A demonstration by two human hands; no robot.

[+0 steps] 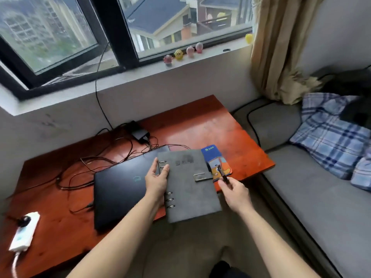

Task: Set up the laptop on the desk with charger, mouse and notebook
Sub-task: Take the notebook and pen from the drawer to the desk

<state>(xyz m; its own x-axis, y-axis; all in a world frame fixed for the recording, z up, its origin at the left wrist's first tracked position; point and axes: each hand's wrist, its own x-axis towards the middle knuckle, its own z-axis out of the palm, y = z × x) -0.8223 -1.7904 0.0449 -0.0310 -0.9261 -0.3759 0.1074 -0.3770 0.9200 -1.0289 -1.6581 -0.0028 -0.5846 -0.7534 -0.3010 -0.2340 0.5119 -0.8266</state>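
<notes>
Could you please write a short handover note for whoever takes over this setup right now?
Left hand grips the grey notebook at its ring spine. Right hand pinches a black pen near the clasp.
The notebook overlaps the closed laptop and a mouse pad, overhanging the desk front.
Charger brick sits at the back among tangled cables.
Done: laptop, charger and notebook are on the desk.
Left: place the notebook, open the laptop, check the charger connection, find the mouse (not in view).

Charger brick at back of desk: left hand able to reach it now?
Probably yes, once freed: the left hand holds the notebook at its ring edge, but only the closed laptop and loose cables lie between it and the charger brick.
</notes>
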